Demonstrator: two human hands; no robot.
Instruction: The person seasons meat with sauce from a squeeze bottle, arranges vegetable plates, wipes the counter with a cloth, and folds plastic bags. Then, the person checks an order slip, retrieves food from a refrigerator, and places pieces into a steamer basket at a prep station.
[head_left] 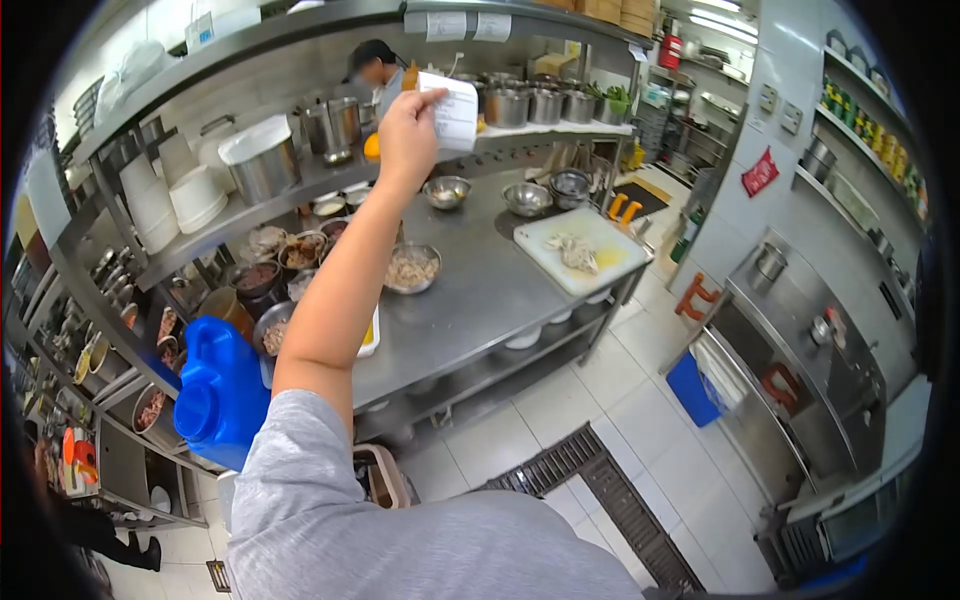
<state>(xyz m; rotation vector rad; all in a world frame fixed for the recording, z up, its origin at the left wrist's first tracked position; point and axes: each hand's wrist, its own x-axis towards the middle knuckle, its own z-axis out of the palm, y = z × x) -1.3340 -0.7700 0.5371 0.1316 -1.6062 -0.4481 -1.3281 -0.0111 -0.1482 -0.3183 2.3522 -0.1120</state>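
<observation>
My left hand (410, 135) is raised high, arm stretched out over the steel counter. Its fingers are pinched on the top edge of a white printed paper slip (456, 115), which hangs near the upper shelf. The print is too small to read. Below my forearm, a metal bowl of pale chopped food (411, 268) sits on the counter. A big blue jug (222, 395) with a screw cap stands left of my upper arm. My right hand is out of view.
A white cutting board (582, 248) with shredded pale food lies at the counter's right end. Metal bowls (527, 199) stand behind it. A person in a dark cap (376, 55) is beyond the shelf. Floor drain grates (610, 485) and a blue bin (695, 390) are at right.
</observation>
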